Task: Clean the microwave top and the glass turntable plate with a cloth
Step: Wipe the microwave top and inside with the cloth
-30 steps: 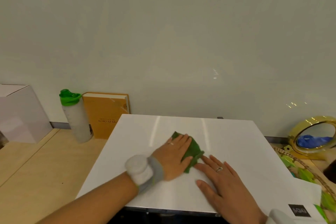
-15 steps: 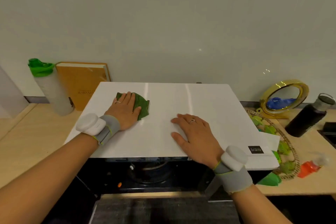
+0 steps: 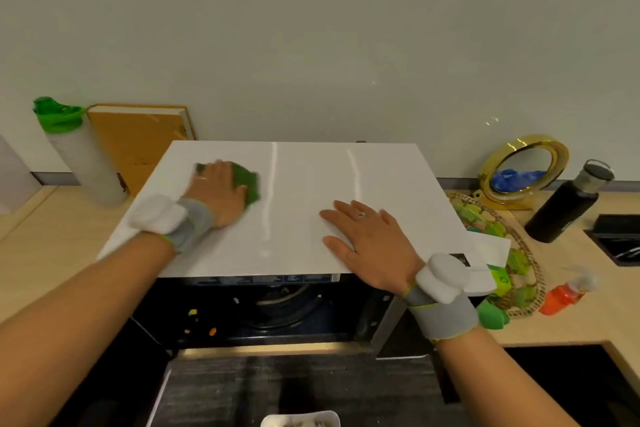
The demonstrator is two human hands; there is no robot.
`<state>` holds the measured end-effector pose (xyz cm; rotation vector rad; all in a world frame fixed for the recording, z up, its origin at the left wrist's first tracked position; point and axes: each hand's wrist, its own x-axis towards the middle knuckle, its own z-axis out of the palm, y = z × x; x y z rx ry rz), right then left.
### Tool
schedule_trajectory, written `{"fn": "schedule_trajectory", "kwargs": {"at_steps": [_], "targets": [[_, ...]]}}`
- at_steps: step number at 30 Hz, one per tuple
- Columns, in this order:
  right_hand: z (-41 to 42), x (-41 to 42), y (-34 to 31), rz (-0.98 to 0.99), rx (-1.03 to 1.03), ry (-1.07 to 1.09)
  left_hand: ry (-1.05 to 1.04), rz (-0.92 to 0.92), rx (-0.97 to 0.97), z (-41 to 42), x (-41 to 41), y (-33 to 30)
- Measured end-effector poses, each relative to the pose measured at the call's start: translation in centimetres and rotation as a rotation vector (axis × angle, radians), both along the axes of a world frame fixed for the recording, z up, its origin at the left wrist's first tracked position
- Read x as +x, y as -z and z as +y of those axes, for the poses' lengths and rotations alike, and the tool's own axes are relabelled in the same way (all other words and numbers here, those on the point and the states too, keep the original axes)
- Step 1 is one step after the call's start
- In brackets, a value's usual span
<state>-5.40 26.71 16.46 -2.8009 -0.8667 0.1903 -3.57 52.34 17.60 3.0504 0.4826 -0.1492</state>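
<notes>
The white microwave top (image 3: 304, 184) fills the middle of the view. My left hand (image 3: 216, 192) presses flat on a green cloth (image 3: 247, 182) at the top's far left part. My right hand (image 3: 369, 243) lies flat, fingers spread, on the top's front right. Below the front edge the microwave's dark inside (image 3: 263, 308) is open to view, with small coloured crumbs on its floor. The glass turntable plate (image 3: 284, 300) shows only dimly in there.
A white bottle with a green cap (image 3: 81, 152) and an orange book (image 3: 142, 142) stand at the left against the wall. To the right are a gold round mirror (image 3: 524, 170), a black bottle (image 3: 568, 204), a woven tray (image 3: 519, 267) and a small orange bottle (image 3: 564, 293).
My left hand has slid the green cloth from the middle of the top to its far left. My view has tilted down, showing the microwave's open inside. My right hand stays flat.
</notes>
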Motion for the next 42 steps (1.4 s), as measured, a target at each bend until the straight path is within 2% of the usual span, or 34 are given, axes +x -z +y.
{"fn": "schedule_trajectory", "kwargs": {"at_steps": [4, 7, 9, 11, 14, 16, 19, 23, 25, 27, 30, 32, 34, 37, 39, 41, 42], "targets": [[-4.0, 1.4, -0.2, 0.012, -0.054, 0.014, 0.396, -0.030, -0.086, -10.9, -1.5, 1.1], [-6.4, 2.4, 0.1, -0.016, 0.048, 0.040, 0.526, 0.027, -0.141, -12.8, -2.4, 1.3], [-6.8, 2.5, 0.6, -0.032, 0.114, 0.052, 0.468, 0.040, -0.175, -11.2, -1.3, 1.1], [-6.8, 2.4, 1.0, -0.060, 0.142, 0.059, 0.321, 0.035, -0.160, -10.0, 0.2, 0.7], [-6.5, 2.3, 1.1, -0.094, 0.141, 0.071, 0.146, 0.047, -0.106, -11.6, 2.1, 0.4], [-6.5, 2.2, 1.1, -0.103, 0.138, 0.076, 0.159, 0.049, -0.106, -14.4, 2.3, 0.5], [-6.5, 2.2, 1.2, -0.108, 0.161, 0.069, 0.333, 0.067, -0.135, -17.5, 0.3, 0.8], [-7.2, 1.7, 1.0, -0.100, 0.251, 0.141, 0.439, 0.121, -0.149, -15.1, -2.5, 0.4], [-7.4, 1.2, 1.0, -0.098, 0.289, 0.155, 0.333, 0.128, -0.096, -12.4, -2.7, 0.3], [-7.5, 1.1, 1.0, -0.085, 0.328, 0.154, 0.135, 0.143, -0.041, -10.4, -2.0, 0.2], [-7.6, 1.2, 1.0, -0.057, 0.419, 0.184, -0.044, 0.131, -0.019, -11.9, -0.1, 0.0], [-7.5, 1.1, 1.0, -0.070, 0.457, 0.185, 0.012, 0.097, -0.057, -15.4, -0.2, 0.4], [-7.4, 1.1, 0.9, -0.113, 0.450, 0.162, 0.173, 0.068, -0.106, -19.1, -2.0, 0.9], [-8.1, 1.4, 1.3, -0.132, 0.279, 0.143, 0.314, 0.066, -0.133, -20.2, -5.2, 1.1], [-9.2, 1.4, 1.5, -0.183, 0.218, 0.182, 0.285, 0.080, -0.130, -18.6, -5.7, 0.8], [-9.6, 1.3, 1.8, -0.305, 0.228, 0.223, 0.172, 0.065, -0.108, -16.3, -4.9, 0.6], [-10.0, 1.2, 2.1, -0.305, 0.241, 0.259, 0.099, 0.054, -0.105, -15.5, -4.3, 0.6]]}}
